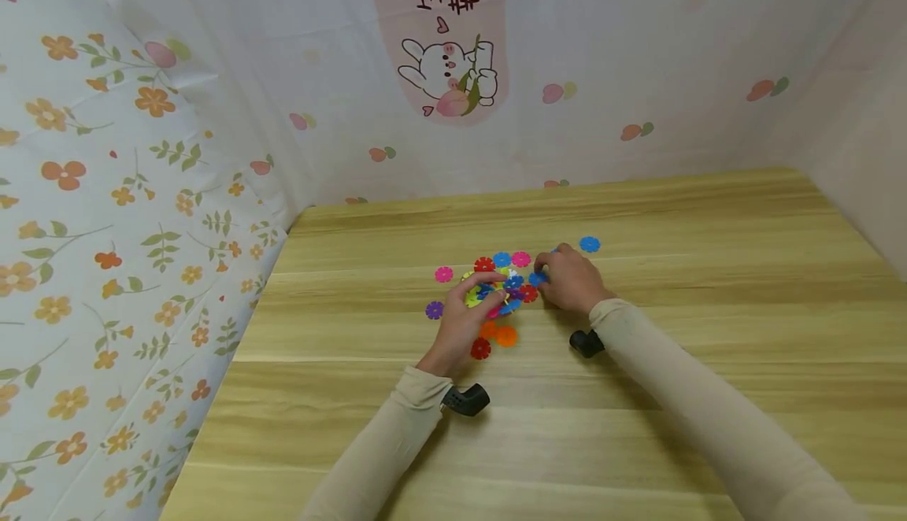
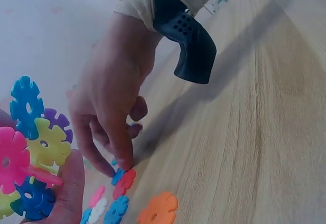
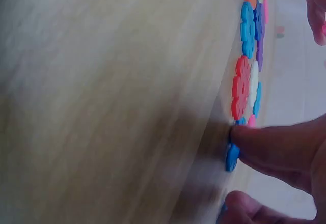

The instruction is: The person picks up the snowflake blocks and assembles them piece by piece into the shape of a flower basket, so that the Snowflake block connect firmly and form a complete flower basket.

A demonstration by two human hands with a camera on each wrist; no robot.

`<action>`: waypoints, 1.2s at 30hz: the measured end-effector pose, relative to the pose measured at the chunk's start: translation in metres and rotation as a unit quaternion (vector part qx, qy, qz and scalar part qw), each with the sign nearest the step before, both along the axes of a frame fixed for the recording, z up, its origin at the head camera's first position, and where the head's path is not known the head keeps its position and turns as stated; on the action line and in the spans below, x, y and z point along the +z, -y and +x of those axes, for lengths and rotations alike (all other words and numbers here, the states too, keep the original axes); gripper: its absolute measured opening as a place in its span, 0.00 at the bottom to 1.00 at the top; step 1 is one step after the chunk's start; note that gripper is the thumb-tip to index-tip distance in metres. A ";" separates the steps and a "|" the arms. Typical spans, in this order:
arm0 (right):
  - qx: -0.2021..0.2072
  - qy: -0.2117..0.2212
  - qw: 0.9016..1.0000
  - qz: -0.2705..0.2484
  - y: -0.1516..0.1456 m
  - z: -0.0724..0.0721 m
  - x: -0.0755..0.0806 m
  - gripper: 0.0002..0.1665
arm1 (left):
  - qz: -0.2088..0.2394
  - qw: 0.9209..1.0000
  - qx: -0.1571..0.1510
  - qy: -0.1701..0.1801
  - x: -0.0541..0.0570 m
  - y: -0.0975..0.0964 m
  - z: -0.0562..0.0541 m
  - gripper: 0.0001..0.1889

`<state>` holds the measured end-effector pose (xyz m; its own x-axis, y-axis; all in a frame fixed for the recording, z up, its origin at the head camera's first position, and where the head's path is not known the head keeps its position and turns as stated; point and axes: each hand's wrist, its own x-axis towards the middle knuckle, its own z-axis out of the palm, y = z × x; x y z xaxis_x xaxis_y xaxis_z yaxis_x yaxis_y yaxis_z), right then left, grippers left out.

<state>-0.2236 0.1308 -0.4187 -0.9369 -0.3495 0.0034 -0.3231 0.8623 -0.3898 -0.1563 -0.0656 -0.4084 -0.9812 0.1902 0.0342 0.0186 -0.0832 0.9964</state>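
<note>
The right hand (image 1: 570, 278) reaches down to the light wooden bench (image 1: 638, 395) and presses its fingertips (image 2: 122, 164) on a small blue flower-shaped plastic disc (image 3: 232, 157) that lies flat on the wood. The forefinger sits on top of the disc and the thumb curls in just beside its edge, so the hand is starting to pinch it rather than lying spread. The disc is at the right edge of the scattered pile, directly under those fingertips and touching a red flower-shaped plastic disc (image 3: 239, 87) beside it.

The left hand (image 1: 468, 316) is just to the left, its fingers curled around a joined cluster of pink, yellow and blue plastic discs (image 2: 30, 158) held slightly above the bench. The blue disc therefore lies to the right of the cluster, nearer the right hand, and flat, with no long axis; its thin rim is what the thumb and forefinger can take. Loose discs lie around, an orange one (image 1: 505, 336) near the left wrist and 1 blue one (image 1: 590, 244) well apart behind the right hand.
</note>
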 end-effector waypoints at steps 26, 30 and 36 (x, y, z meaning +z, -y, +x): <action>0.025 0.108 0.969 -0.222 -0.029 0.029 0.010 0.01 | -0.025 0.999 0.013 0.019 -0.009 -0.013 -0.007 0.11; 0.018 0.109 0.954 -0.277 -0.027 0.039 0.020 0.03 | -0.029 0.999 0.023 0.003 0.004 -0.015 -0.002 0.12; 0.007 0.088 0.947 -0.310 -0.019 0.050 0.029 0.06 | -0.031 0.999 0.033 -0.004 0.001 -0.017 -0.004 0.11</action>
<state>-0.1737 0.1502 -0.3893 -0.9376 -0.3431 0.0565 -0.2159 0.4470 -0.8681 -0.1608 -0.0487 -0.4073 -0.9914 0.1268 0.0332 0.0310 -0.0194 0.9993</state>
